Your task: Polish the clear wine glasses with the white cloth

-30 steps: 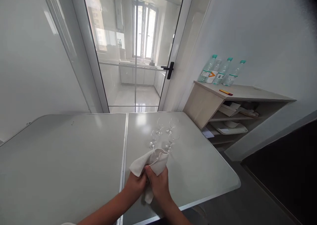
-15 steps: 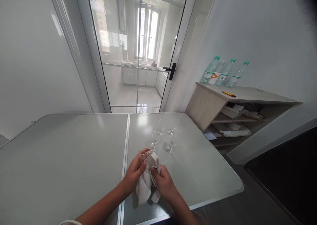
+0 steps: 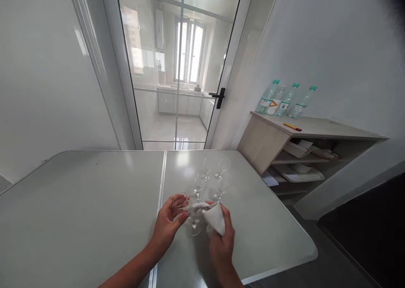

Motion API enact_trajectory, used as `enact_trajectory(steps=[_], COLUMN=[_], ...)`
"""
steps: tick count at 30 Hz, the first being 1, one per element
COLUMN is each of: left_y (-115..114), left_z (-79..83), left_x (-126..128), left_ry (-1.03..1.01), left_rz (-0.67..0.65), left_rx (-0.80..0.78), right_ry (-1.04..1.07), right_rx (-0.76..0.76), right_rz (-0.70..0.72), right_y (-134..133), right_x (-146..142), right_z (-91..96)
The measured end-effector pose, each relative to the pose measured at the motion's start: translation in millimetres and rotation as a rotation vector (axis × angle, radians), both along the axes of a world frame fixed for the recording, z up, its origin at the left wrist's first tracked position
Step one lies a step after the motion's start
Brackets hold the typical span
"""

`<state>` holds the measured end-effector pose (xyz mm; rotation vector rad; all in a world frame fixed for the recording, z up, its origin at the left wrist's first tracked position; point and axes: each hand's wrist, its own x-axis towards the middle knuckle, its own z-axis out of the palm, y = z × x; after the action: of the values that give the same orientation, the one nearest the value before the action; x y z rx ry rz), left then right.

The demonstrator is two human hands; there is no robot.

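My left hand (image 3: 171, 218) is curled round the bowl of a clear stemmed wine glass (image 3: 194, 225), which tilts with its rim to the upper left and its foot to the lower right. A white cloth (image 3: 215, 218) is bunched in my right hand (image 3: 223, 237), just right of the glass. Part of the cloth reaches toward the glass; whether it touches cannot be made out. Beyond my hands several more clear stemmed glasses (image 3: 198, 194) stand upright on the grey-green table (image 3: 259, 224).
A metal seam (image 3: 163, 169) splits the tabletop left of the glasses. On the right stands a low wooden shelf unit (image 3: 259, 140) with several plastic bottles (image 3: 284, 102) and a yellow-orange utility knife (image 3: 292, 127) on top. A glass door with a black handle (image 3: 220, 98) is behind the table.
My right hand has drawn the cloth away from the glass bowl to the right, and the cloth is more bunched. The glass's stem and foot now show. The view has tipped slightly upward.
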<state>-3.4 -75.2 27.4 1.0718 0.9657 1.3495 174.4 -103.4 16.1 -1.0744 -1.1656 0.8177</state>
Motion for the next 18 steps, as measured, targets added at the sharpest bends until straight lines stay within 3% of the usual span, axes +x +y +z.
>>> enact_trajectory(steps=[4, 7, 13, 18], left_y=[-0.3, -0.2, -3.9, -0.2], left_z=[-0.5, -0.5, 1.8, -2.7], left_x=[-2.1, -2.5, 0.0, -2.1], left_ry=[-0.06, -0.074, -0.027, -0.087], left_rz=[0.01, -0.018, -0.038, 0.049], left_rx=[0.067, 0.091, 0.095, 0.001], right_ry=[-0.256, -0.366, -0.36, -0.456], right_rx=[-0.021, -0.051, -0.005, 0.113], right_rz=[0.392, 0.541, 0.484, 0.328], right_y=[-5.3, -5.3, 7.4, 6.4], right_x=[-4.1, -7.1, -17.6, -13.9], right_z=[-6.1, -5.8, -3.3, -9.2])
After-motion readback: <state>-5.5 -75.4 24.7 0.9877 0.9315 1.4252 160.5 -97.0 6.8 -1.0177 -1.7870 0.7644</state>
